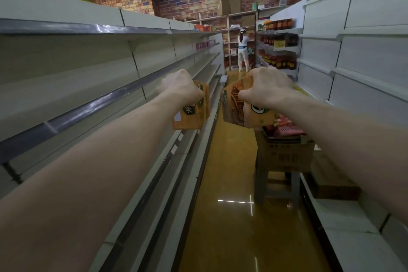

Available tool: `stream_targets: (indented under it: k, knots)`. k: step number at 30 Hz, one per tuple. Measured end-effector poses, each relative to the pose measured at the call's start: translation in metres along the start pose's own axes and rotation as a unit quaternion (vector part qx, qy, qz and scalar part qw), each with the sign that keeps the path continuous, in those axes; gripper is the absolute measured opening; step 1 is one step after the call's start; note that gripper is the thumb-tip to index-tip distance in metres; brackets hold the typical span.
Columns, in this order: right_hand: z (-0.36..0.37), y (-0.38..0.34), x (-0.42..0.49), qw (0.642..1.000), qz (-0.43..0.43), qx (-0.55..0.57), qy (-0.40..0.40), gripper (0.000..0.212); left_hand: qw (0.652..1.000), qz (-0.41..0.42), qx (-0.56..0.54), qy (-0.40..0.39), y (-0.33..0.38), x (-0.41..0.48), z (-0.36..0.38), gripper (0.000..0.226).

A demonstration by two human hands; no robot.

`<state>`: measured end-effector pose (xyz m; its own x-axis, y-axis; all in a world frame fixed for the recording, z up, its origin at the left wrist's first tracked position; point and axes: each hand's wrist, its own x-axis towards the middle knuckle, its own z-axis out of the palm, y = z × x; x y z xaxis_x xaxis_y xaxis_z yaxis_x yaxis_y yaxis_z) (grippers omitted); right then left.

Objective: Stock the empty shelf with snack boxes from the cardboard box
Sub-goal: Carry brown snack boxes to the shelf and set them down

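Empty shelf (77, 77): the long pale run fills the left of the frame, tier on tier, with grey price rails along the front edges. This is where the stock belongs, and nothing from my load is on it yet.
Right shelving (364, 62): a matching pale run up the right side. It has jars (278, 40) only at its far end, near the upper middle.
Floor (231, 227): a glossy amber aisle runs down the centre, with another person (242, 51) working at the far end, well apart from me.
Cardboard box (284, 157): it sits right of centre on a grey stool (278, 185). I judge the stool is there to bring the stock up to reach. Red packets (284, 126) show in its open top.
Snack boxes: I hold two orange bundles in the air at mid-frame, clear of both box and shelf.
Left bundle (194, 115): a few thin boxes pressed flat together hang just beside the shelf edge, narrow side towards it.
Right bundle (238, 106): it is tilted with its printed face towards me, above and left of the cardboard box.
Left hand (180, 88): the knuckles are up and the hand is clamped over the top of its bundle. From above, one squeeze keeps the boxes as a single block.
Right hand (268, 88): it grips the same way, with my fingers (245, 95) curled tight round the top edge.
Stage: I reckon this is the carry from box to shelf. The left bundle looks closest to going in.
Risk: the thin boxes could fan apart if either squeeze slackens.
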<state>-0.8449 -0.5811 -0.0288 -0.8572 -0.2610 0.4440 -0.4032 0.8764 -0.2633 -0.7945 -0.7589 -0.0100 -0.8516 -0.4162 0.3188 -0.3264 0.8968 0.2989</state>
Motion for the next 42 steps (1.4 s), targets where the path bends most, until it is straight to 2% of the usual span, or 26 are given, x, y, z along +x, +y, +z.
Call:
stream_targets:
  k: [13,23,28,33,42]
  knots:
    - [0.09,0.028,0.234,0.999,-0.01,0.001,0.045,0.045,0.999,-0.018,-0.007,0.03,0.014,0.239,0.075,0.023]
    - [0.178,-0.003,0.413,0.998,0.012,-0.002,0.054,0.05,0.999,0.006,-0.021,0.039,-0.018,0.444,0.12,0.021]
    - [0.216,-0.018,0.503,0.998,0.024,-0.007,0.06,0.043,0.999,0.019,-0.008,0.048,-0.028,0.545,0.134,0.022]
    - [0.256,-0.019,0.576,0.998,0.03,-0.02,0.061,0.045,0.999,0.031,-0.014,0.037,-0.034,0.622,0.158,0.021]
    - [0.334,0.015,0.725,0.998,0.017,0.002,0.067,0.041,0.999,0.01,0.002,0.049,-0.023,0.775,0.22,0.02]
